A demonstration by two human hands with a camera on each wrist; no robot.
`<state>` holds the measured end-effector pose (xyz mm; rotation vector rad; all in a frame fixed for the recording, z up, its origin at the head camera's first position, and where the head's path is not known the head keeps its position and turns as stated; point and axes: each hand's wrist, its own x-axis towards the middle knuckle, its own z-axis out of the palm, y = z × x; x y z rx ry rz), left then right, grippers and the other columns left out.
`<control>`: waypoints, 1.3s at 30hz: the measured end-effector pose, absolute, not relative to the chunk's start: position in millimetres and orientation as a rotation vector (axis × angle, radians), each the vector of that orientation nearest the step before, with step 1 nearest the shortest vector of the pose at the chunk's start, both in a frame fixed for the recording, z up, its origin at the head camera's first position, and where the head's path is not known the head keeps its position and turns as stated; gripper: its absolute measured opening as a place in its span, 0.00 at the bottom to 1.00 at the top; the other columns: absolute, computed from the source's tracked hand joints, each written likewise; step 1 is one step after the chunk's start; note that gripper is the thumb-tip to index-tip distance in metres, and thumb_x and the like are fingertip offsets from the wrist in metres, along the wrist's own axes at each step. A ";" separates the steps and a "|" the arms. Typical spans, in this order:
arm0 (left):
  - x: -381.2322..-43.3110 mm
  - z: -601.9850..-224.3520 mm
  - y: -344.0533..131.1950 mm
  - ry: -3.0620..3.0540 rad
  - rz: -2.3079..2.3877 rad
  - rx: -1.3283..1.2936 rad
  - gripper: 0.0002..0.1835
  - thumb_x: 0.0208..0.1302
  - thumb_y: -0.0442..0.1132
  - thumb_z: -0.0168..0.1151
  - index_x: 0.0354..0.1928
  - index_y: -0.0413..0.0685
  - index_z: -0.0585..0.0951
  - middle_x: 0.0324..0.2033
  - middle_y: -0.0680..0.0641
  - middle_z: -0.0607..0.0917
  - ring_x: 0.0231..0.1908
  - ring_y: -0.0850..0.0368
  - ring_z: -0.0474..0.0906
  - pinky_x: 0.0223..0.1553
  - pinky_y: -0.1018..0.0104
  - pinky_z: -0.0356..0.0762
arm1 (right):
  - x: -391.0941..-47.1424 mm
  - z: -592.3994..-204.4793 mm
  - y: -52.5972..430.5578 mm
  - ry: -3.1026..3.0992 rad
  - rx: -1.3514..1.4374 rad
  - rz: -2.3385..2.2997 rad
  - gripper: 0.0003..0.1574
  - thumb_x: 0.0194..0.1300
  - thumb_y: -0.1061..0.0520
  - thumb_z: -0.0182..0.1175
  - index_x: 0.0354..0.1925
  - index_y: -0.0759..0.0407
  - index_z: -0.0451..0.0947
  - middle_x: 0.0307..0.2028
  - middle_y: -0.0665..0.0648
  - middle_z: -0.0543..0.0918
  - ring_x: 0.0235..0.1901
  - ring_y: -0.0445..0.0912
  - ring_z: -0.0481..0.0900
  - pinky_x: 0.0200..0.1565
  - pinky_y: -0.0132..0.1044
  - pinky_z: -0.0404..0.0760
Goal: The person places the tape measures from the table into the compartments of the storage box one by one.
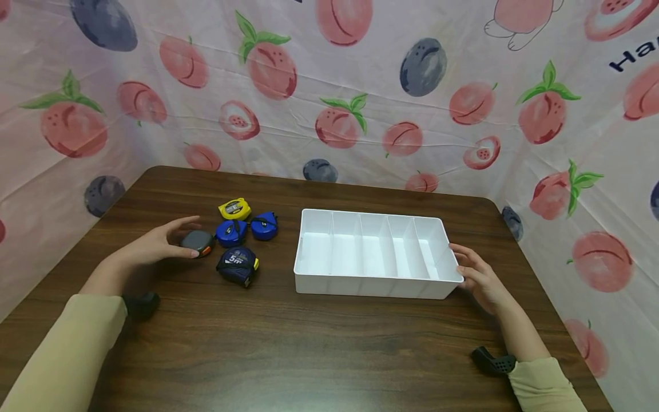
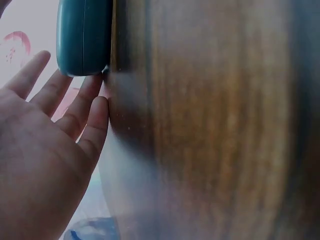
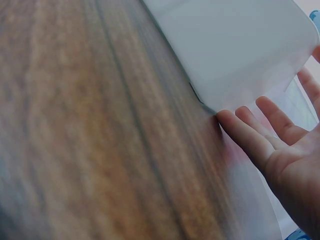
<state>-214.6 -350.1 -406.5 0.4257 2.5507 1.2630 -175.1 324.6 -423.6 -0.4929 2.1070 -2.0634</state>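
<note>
A dark grey tape measure (image 1: 198, 243) with an orange detail lies on the table, between the thumb and fingers of my left hand (image 1: 159, 243). The left thumb touches its near side, and in the left wrist view spread, fairly straight fingers (image 2: 77, 112) reach its end. At the right end of a white divided box (image 1: 370, 285), my right hand (image 1: 481, 280) rests with extended fingertips against the wall and corner. Right of the grey tape measure are a yellow one (image 1: 234, 209), two blue ones (image 1: 231, 233) and a navy one (image 1: 237, 265) marked 5m.
The brown wooden table (image 1: 309, 355) backs onto a fruit-printed cloth (image 1: 288, 126) that also hangs along both sides. Thin dividers split the box into several narrow compartments. Black bands (image 1: 493, 361) sit at both wrists.
</note>
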 end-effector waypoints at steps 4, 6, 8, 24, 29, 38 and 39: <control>-215.9 -408.5 -352.8 2.529 1.252 0.430 0.46 0.60 0.35 0.66 0.73 0.37 0.49 0.66 0.29 0.59 0.65 0.28 0.52 0.59 0.32 0.52 | -174.9 -423.6 324.5 2.112 -0.486 -2.063 0.26 0.71 0.66 0.44 0.63 0.48 0.68 0.54 0.53 0.68 0.45 0.42 0.77 0.41 0.36 0.80; -216.2 -409.2 -353.8 2.523 1.237 0.433 0.46 0.59 0.36 0.67 0.73 0.37 0.49 0.66 0.28 0.59 0.65 0.27 0.52 0.59 0.32 0.52 | -174.8 -423.6 324.5 2.113 -0.481 -2.061 0.26 0.71 0.66 0.44 0.63 0.48 0.68 0.54 0.53 0.68 0.45 0.42 0.77 0.41 0.36 0.80; -216.8 -409.7 -354.6 2.521 1.215 0.428 0.47 0.59 0.37 0.67 0.73 0.37 0.50 0.66 0.28 0.58 0.64 0.27 0.52 0.59 0.31 0.51 | -174.8 -423.7 324.5 2.113 -0.480 -2.062 0.26 0.71 0.66 0.44 0.63 0.48 0.68 0.54 0.53 0.68 0.45 0.42 0.77 0.41 0.36 0.80; -222.5 -408.5 -353.0 2.584 1.060 0.320 0.42 0.58 0.44 0.69 0.69 0.36 0.60 0.65 0.23 0.56 0.64 0.26 0.50 0.58 0.29 0.47 | -175.0 -424.6 324.9 2.107 -0.482 -2.066 0.26 0.71 0.66 0.44 0.62 0.47 0.68 0.54 0.54 0.69 0.45 0.43 0.77 0.41 0.36 0.80; -223.1 -407.5 -353.7 2.601 1.046 0.319 0.42 0.57 0.46 0.70 0.68 0.35 0.62 0.64 0.23 0.58 0.63 0.25 0.52 0.57 0.29 0.49 | -175.4 -425.0 325.0 2.107 -0.480 -2.063 0.26 0.71 0.65 0.44 0.62 0.47 0.68 0.54 0.54 0.68 0.45 0.43 0.77 0.41 0.36 0.80; -223.3 -407.9 -352.7 2.635 1.022 0.281 0.41 0.57 0.49 0.70 0.67 0.36 0.65 0.63 0.24 0.61 0.62 0.28 0.56 0.57 0.31 0.51 | -175.7 -425.8 325.2 2.099 -0.488 -2.075 0.27 0.71 0.66 0.43 0.62 0.47 0.68 0.54 0.53 0.69 0.45 0.42 0.77 0.41 0.36 0.80; -223.2 -408.0 -352.8 2.628 1.032 0.286 0.41 0.57 0.48 0.70 0.67 0.35 0.64 0.63 0.24 0.62 0.62 0.28 0.56 0.57 0.31 0.51 | -175.6 -425.8 325.1 2.099 -0.490 -2.074 0.27 0.71 0.67 0.43 0.62 0.47 0.68 0.54 0.52 0.69 0.45 0.42 0.77 0.41 0.36 0.80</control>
